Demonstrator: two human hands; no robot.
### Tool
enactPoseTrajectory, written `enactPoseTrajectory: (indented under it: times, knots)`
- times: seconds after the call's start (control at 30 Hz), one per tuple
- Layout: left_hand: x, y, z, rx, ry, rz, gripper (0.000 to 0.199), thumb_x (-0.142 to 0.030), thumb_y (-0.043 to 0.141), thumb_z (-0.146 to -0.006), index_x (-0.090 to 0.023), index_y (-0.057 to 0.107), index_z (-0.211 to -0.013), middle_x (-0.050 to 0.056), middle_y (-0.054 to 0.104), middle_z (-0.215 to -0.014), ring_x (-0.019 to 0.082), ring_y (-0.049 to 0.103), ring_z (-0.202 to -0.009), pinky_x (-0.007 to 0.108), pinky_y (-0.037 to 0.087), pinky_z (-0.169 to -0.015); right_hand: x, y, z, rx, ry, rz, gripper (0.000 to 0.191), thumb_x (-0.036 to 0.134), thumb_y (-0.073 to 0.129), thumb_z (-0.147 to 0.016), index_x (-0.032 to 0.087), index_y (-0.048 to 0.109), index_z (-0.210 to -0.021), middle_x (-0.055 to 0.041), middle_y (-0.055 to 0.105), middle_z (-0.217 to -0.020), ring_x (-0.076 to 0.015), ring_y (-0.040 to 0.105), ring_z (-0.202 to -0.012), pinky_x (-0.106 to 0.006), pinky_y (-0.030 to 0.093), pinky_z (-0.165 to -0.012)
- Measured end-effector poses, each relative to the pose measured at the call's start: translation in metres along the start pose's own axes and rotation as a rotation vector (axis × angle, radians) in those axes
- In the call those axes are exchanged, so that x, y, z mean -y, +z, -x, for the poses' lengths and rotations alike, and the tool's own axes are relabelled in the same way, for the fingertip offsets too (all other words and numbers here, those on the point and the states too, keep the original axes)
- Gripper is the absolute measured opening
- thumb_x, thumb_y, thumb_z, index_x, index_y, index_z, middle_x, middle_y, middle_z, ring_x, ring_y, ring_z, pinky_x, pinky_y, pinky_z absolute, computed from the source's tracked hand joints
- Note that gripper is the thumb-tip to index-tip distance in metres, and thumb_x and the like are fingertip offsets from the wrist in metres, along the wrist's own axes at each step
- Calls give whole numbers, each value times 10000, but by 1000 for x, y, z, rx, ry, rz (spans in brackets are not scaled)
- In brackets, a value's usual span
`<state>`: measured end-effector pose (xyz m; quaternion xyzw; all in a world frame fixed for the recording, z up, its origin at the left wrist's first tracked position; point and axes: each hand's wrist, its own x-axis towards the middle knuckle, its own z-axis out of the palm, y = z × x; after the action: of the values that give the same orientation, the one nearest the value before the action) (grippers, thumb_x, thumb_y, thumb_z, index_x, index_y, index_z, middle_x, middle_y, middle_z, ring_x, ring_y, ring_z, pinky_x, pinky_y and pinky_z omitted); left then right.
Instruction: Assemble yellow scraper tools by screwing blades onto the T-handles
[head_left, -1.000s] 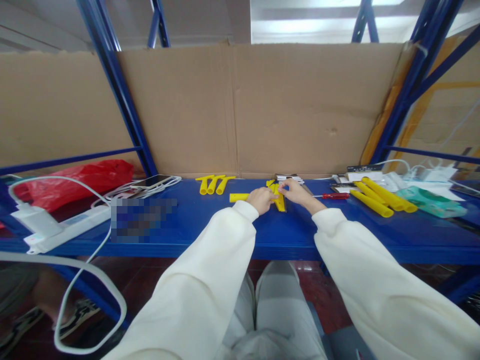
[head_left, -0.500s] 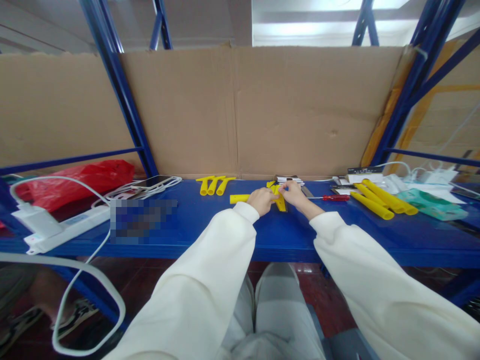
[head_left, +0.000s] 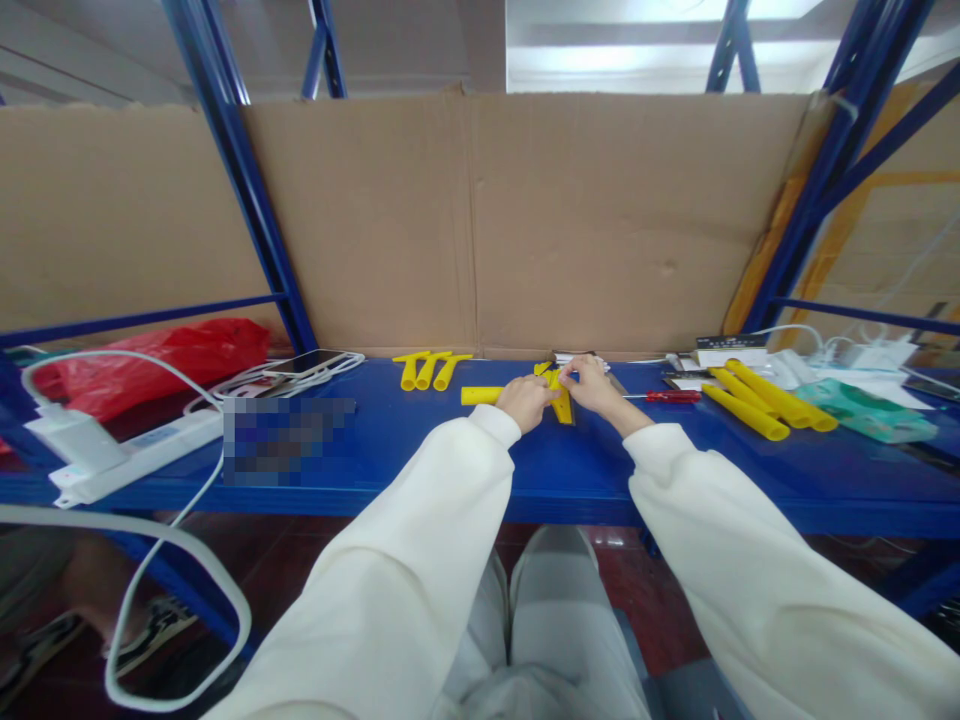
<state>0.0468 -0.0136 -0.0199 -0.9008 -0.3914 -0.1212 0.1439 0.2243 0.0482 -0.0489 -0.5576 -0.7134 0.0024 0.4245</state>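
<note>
A yellow T-shaped tool with a round tubular handle (head_left: pixel 481 396) lies across the middle of the blue tabletop, its wide head (head_left: pixel 562 408) toward the right. My left hand (head_left: pixel 526 402) is closed around it where handle and head meet. At the upper side of the head, my right hand (head_left: pixel 590 382) has thumb and fingertips pressed together; anything between them is too small to make out. Just right of that hand lies a red-handled screwdriver (head_left: pixel 672 397). Behind the hands a small stack of flat pieces (head_left: pixel 579 359) is partly covered.
Several yellow tubes (head_left: pixel 750 410) lie at right beside a green plastic packet (head_left: pixel 866 408) and a black-and-white box (head_left: pixel 731 348). Three yellow T-shaped tools (head_left: pixel 424 372) rest at back left. A power strip (head_left: pixel 150 455), red bag (head_left: pixel 172 360) and phone (head_left: pixel 306 363) occupy the left; cardboard (head_left: pixel 472 220) stands behind.
Both hands stay at the head of the yellow tool, with only slight finger movement. The whole view has shifted a few pixels; nothing else differs visibly.
</note>
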Motion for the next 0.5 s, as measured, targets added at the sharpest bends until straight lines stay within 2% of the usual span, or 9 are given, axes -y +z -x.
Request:
enactPoseTrajectory:
  times: [0.17, 0.27, 0.37, 0.5]
  knots:
    - [-1, -1, 1, -2, -1, -4, 381, -137, 459, -937, -218, 696, -1224, 118, 695, -1106, 237, 628, -1074, 345, 493, -927, -5, -1, -4, 39, -14, -29, 65, 264, 638, -752, 216, 674, -729, -84, 635, -946, -278, 551, -1034, -471, 405, -987]
    - [-1, -1, 1, 3, 2, -10, 384, -136, 454, -938, -217, 692, -1229, 114, 695, -1105, 237, 626, -1078, 342, 489, -929, -9, 2, -6, 7, -12, -132, 71, 275, 671, -712, 221, 648, -753, -50, 636, -918, -247, 568, -992, -446, 428, -975]
    - [-1, -2, 1, 11, 7, -10, 393, -138, 446, -943, -216, 685, -1245, 119, 691, -1123, 249, 620, -1094, 354, 485, -930, -10, 3, -5, -27, 61, -275, 155, 262, 693, -679, 218, 625, -811, -34, 642, -942, -214, 581, -955, -405, 470, -920]
    - [-2, -2, 1, 15, 9, -12, 393, -131, 448, -943, -216, 688, -1242, 122, 691, -1123, 250, 618, -1105, 355, 482, -935, -5, -3, -1, 61, 152, -402, 152, 268, 692, -697, 196, 605, -798, -37, 653, -916, -189, 602, -874, -357, 503, -833]
